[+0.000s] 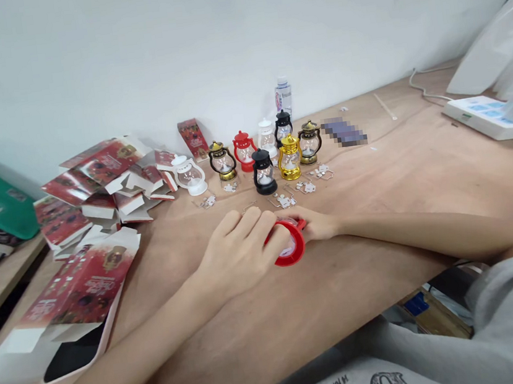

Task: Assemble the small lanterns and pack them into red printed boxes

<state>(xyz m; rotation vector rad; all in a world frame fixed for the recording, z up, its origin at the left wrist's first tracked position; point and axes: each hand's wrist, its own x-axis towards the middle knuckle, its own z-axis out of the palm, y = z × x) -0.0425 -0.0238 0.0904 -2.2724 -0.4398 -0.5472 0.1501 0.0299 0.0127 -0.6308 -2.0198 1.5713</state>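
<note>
We have both hands on a small red toy lantern [291,247] lying on its side on the wooden table [378,189], close to our body. Our left hand [238,253] curls over the lantern from the left, fingers closed around its body; our right hand [314,225] meets it from the right, fingers tucked against its top end, so both hands are gripping the same lantern. Its round red base faces the camera.

Just beyond our hands stands a cluster of upright mini lanterns: a black one [264,172] and a gold one [290,158] in front, a white one [189,175], a red one [244,151] and others behind. Small packets of button batteries [305,186] lie flat between that cluster and our hands. A water bottle [283,96] stands against the wall behind the lanterns. To the left, a heap of red-and-white cartons [105,179] is piled up, with one flattened carton [81,288] lying nearer us, well apart from the lantern
</note>
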